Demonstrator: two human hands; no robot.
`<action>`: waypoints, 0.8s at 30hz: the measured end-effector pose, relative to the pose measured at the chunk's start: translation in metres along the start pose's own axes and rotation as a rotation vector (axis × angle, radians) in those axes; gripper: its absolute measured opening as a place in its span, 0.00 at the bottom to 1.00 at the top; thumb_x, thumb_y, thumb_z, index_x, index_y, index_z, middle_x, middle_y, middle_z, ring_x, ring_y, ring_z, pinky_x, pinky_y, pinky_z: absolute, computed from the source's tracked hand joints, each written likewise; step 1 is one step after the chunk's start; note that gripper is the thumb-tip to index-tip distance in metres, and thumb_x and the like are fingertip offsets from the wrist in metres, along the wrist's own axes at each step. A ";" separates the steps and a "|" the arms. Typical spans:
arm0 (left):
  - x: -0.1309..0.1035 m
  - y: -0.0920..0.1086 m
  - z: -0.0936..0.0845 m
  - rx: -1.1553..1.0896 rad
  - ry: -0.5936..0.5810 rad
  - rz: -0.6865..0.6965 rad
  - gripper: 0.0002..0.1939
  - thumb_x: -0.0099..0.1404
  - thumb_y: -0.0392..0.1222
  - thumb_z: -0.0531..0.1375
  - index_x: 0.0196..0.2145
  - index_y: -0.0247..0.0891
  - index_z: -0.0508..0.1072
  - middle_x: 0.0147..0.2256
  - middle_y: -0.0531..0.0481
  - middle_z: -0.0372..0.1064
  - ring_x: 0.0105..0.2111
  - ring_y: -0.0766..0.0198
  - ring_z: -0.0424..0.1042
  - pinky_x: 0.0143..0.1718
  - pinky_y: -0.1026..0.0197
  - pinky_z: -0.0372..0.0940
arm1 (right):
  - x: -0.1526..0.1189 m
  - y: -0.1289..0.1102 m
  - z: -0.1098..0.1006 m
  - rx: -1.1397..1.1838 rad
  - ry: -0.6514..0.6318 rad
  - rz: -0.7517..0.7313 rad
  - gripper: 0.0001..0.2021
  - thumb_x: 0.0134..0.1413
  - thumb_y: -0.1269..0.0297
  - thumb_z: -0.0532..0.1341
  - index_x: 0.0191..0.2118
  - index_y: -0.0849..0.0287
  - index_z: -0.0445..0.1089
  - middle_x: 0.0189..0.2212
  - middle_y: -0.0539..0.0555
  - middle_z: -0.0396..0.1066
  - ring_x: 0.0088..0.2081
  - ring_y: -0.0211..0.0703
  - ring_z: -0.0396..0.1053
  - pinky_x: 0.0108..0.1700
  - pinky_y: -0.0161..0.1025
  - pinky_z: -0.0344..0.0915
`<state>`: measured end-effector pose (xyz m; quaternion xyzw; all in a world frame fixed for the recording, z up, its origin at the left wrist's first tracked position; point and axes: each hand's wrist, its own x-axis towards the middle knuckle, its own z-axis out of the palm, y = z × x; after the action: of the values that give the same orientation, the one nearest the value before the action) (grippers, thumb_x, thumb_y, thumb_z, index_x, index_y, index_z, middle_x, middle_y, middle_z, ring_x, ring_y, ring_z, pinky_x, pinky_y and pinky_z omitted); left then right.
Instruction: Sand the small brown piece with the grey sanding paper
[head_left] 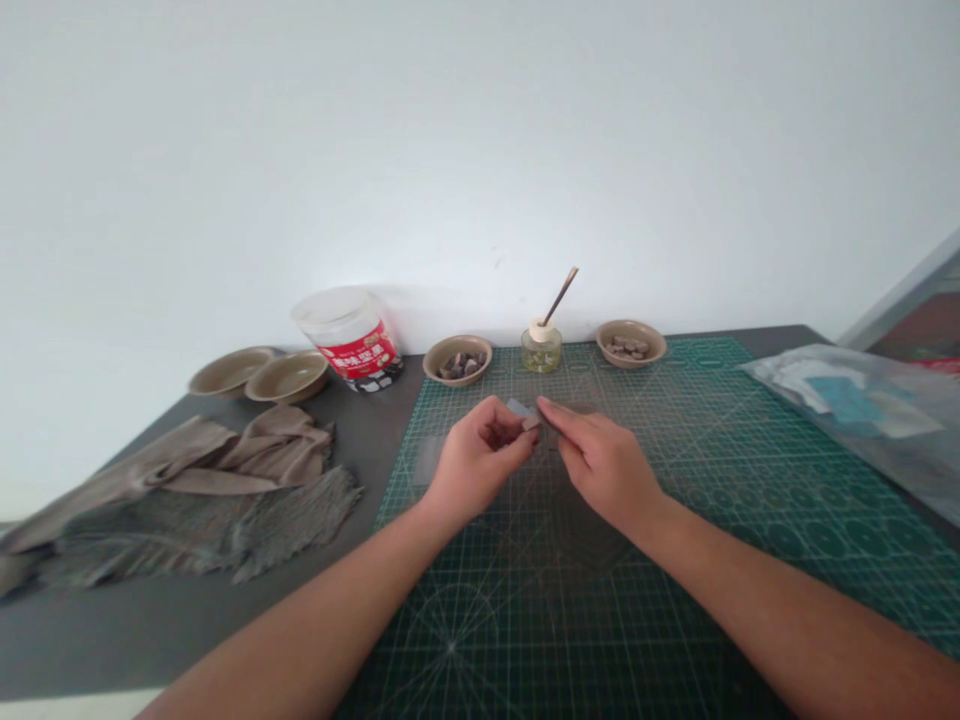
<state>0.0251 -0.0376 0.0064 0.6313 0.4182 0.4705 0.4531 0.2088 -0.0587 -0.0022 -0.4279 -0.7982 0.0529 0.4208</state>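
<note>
Over the green cutting mat [480,600], my left hand [480,450] pinches a small pinkish-brown block [530,423] between thumb and fingers. A small blue-grey flat piece [519,408] shows just behind the block, between the two hands. I cannot tell which hand bears it. My right hand [611,465] is close on the right, its fingers pressed together and its fingertips beside the block. Whatever those fingers hold is hidden. A pale translucent sheet [427,460] lies on the mat to the left of my left hand.
Behind stand a bowl of brown pieces [459,360], a glass jar with a brush-like stick [541,352] and a bowl of flat discs [631,345]. At left are a plastic tub [349,340], two bowls [289,378] and a crumpled cloth [225,480]. A plastic bag [862,400] lies right.
</note>
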 end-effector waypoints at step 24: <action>-0.002 -0.002 -0.002 0.053 0.035 0.007 0.09 0.57 0.41 0.67 0.28 0.37 0.69 0.26 0.53 0.71 0.26 0.67 0.70 0.29 0.65 0.65 | 0.000 -0.003 -0.005 -0.101 -0.031 -0.201 0.22 0.67 0.73 0.53 0.64 0.57 0.64 0.60 0.57 0.67 0.57 0.45 0.70 0.57 0.46 0.68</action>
<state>0.0229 -0.0387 0.0041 0.6361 0.4361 0.4719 0.4273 0.2107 -0.0619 0.0027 -0.3655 -0.8451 -0.0230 0.3894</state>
